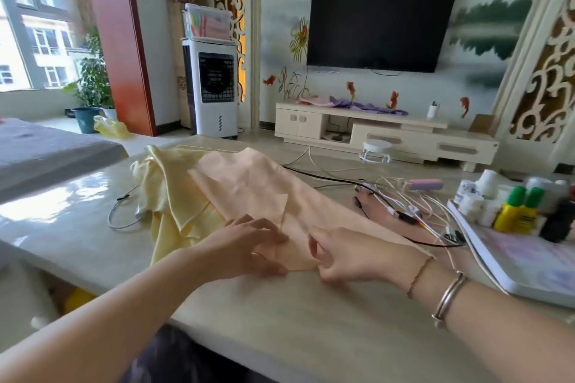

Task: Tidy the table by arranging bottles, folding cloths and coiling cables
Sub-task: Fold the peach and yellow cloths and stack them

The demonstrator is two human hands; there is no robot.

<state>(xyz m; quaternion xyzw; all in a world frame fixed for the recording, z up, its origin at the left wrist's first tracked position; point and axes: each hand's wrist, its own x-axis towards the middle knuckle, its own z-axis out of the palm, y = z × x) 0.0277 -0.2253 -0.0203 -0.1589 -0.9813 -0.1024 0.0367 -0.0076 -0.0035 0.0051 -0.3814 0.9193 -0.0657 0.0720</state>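
A peach cloth [261,186] lies spread across the middle of the table, its near corner between my hands. My left hand [245,246] pinches that near edge between thumb and fingers. My right hand [348,255] grips the same edge just to the right, fingers curled into the fabric. A yellow cloth [168,196] lies crumpled to the left, partly under the peach one. Tangled white and black cables [401,205] sprawl to the right of the cloths. Several bottles [516,208], two of them yellow with green caps, stand on a white tray [485,255] at the right.
A grey looped cable [121,218] lies left of the yellow cloth. A pink cylinder [426,185] rests among the far cables. The beige table [280,314] ends close to my body. A TV stand, a fan unit and a small stool are beyond the table.
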